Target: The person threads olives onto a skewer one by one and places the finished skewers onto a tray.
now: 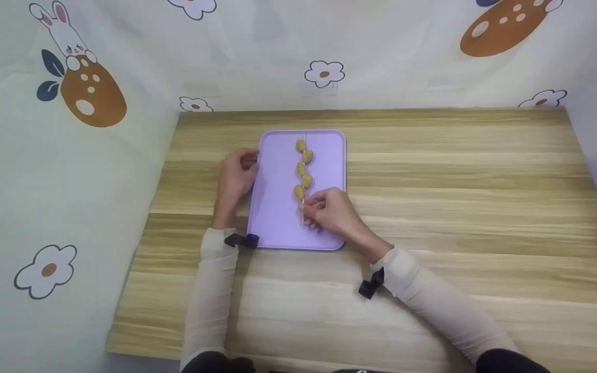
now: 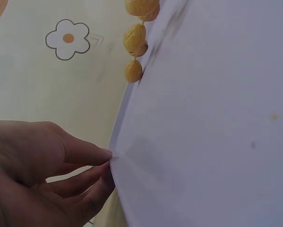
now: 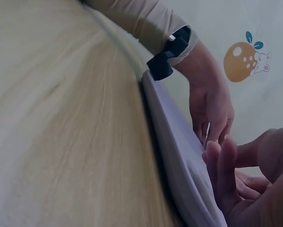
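Note:
A lilac rectangular tray (image 1: 275, 217) lies on the wooden table. Several yellow-brown, roundish pieces of food are threaded on a thin stick, forming a skewer (image 1: 301, 169) that runs lengthwise over the tray. At the tray's left rim is my left hand (image 1: 237, 173); in the left wrist view its thumb and fingers (image 2: 96, 153) pinch that rim. My right hand (image 1: 335, 210) reaches over the tray's right side and pinches the bare near end of the stick between thumb and fingers. The right wrist view shows those fingers (image 3: 221, 170) close over the tray surface.
The wooden table (image 1: 459, 207) extends to the right of the tray and in front of it. A pale patterned cloth (image 1: 257, 57) with flowers and rabbits hangs behind and at the left. Black wrist cameras (image 1: 373, 282) are strapped over both sleeves.

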{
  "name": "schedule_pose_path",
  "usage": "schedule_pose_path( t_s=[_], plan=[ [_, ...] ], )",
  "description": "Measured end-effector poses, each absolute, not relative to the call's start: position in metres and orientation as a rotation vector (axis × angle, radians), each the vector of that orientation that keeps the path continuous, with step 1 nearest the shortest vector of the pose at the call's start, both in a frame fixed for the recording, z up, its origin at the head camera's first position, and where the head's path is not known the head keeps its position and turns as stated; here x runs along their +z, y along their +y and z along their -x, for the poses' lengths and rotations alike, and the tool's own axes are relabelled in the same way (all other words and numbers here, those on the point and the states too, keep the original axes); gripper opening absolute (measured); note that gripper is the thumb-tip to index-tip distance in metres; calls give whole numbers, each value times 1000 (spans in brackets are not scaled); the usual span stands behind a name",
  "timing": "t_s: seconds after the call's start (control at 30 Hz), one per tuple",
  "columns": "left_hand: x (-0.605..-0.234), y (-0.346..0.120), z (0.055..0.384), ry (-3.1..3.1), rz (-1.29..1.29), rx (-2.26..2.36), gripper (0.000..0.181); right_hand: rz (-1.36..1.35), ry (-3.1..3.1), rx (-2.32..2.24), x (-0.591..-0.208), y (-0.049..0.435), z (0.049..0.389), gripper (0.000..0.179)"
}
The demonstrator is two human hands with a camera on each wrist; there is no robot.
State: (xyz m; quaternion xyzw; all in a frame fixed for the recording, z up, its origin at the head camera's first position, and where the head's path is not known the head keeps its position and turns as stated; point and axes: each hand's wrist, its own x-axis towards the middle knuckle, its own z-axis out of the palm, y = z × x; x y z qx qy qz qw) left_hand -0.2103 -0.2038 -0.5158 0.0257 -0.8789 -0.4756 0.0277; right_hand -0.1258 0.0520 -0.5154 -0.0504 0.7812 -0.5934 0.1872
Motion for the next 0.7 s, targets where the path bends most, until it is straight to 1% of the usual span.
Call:
schedule_pose_path(
  t_s=[0.17,0.3,0.53,0.7],
  plan=[
    [-515,-201,210,-2741,-102,-1449,31,267,2434,-1450,-517,49,124,15],
    [-514,-201,211,-2758,-106,-1432,31,303,2520,-1359,-515,47,124,14],
    [-512,-204,211,-2776,-106,-1407,31,350,2574,-1325,-517,44,126,18],
    [-510,-204,210,-2789,-116,-1334,31,354,2558,-1398,-514,53,132,22]
  ],
)
